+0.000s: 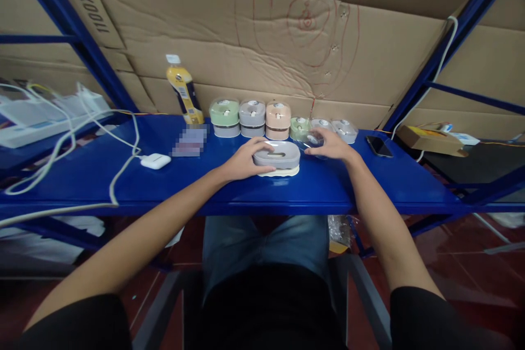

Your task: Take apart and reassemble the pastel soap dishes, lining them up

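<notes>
On the blue table in front of me sits a grey oval box (277, 156) with a slot in its top and a wavy cream base (279, 172) beneath. My left hand (249, 159) grips its left side, thumb at the front and fingers over the back edge. To the right, my right hand (329, 144) curls around a clear plastic lid (312, 149), apart from the grey box; the lid's outline is faint. Behind stand a green box (225, 117), a second grey box (252, 117) and a peach box (278, 119), each under a clear cover.
Lower green (299, 128) and grey (344, 131) pieces line the back right, near a phone (378, 146). At left are a yellow-labelled bottle (185, 90), a blurred-out packet (190, 141), a white earphone case (155, 161) and loose white cables (117, 175). Cardboard (197, 27) walls the back.
</notes>
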Tool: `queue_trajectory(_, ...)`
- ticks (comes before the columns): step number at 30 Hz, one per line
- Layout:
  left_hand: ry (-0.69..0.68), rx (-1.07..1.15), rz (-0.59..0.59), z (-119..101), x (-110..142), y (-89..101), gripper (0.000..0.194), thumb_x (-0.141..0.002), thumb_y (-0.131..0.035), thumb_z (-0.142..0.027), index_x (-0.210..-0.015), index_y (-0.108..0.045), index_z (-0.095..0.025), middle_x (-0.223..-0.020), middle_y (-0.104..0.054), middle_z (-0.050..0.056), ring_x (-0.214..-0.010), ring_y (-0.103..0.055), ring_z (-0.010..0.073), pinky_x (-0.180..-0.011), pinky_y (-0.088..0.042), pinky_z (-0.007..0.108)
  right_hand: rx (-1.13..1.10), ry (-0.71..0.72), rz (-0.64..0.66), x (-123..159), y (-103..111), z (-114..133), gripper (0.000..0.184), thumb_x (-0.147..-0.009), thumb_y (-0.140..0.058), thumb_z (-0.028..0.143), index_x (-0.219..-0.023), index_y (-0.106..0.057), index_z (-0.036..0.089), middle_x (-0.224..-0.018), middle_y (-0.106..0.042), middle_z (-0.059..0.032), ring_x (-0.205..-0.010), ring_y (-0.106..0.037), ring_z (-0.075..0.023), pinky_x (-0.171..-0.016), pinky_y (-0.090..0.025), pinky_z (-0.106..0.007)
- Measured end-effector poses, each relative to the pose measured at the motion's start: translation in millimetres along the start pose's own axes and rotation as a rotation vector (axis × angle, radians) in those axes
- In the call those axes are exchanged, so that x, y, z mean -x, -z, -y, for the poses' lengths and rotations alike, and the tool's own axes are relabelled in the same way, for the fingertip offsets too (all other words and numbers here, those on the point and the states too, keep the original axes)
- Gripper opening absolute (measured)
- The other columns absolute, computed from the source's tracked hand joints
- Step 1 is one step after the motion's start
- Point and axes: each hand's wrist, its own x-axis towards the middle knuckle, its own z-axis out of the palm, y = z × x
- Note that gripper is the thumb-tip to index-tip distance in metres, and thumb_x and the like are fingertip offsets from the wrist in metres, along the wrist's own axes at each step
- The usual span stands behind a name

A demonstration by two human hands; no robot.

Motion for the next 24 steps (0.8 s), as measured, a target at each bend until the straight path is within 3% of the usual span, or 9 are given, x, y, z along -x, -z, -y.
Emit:
queue_trajectory(3, 0.045, 0.016, 0.013, -4, -3, -5.6, 0.074, -0.078, -0.091, -0.062, -0.137, -0.068, -0.024, -0.148, -0.071, 0.014, -0.143, -0.065, 0.0403, -0.128, -0.048, 0.059, -0.095, 0.153, -0.073, 2, -6, 15, 0.084, -0.078, -0.09, 0.055, -0.152, -0.07, 0.022, -0.157, -0.07, -0.0167, -0.142, -0.068, -0.0387, -0.122, -0.054, -0.057)
queue_trajectory(8, 0.098, 0.071, -0.011, -1, -3, -10.8, 0.112, -0.067, -0.1, -0.062, -0.159, -0.05, -0.02, -0.164, -0.061, 0.022, -0.152, -0.06, 0.046, -0.128, -0.049, 0.06, -0.111, 0.391, 0.067, 1, -30, 53, 0.086, -0.076, -0.092, 0.062, -0.153, -0.072, 0.029, -0.15, -0.073, -0.011, -0.141, -0.068, -0.0373, -0.124, -0.051, -0.056)
queue_trajectory(12, 0.108, 0.171, -0.01, 2, -1, -16.3, 0.132, -0.066, -0.102, -0.059, -0.17, -0.032, -0.02, -0.163, -0.062, 0.025, -0.151, -0.062, 0.0465, -0.125, -0.051, 0.061, -0.073, 0.466, 0.115, -1, -48, 66, 0.088, -0.077, -0.094, 0.062, -0.155, -0.072, 0.03, -0.154, -0.071, -0.0124, -0.146, -0.065, -0.0396, -0.129, -0.047, -0.059)
queue_trajectory(24, 0.117, 0.074, 0.011, -1, 0, -14.5, 0.13, -0.062, -0.102, -0.065, -0.165, -0.039, -0.018, -0.169, -0.055, 0.027, -0.155, -0.056, 0.0503, -0.127, -0.048, 0.063, -0.092, 0.49, 0.071, -2, -61, 52, 0.092, -0.079, -0.093, 0.069, -0.156, -0.071, 0.023, -0.152, -0.071, -0.0168, -0.141, -0.068, -0.0391, -0.125, -0.052, -0.059)
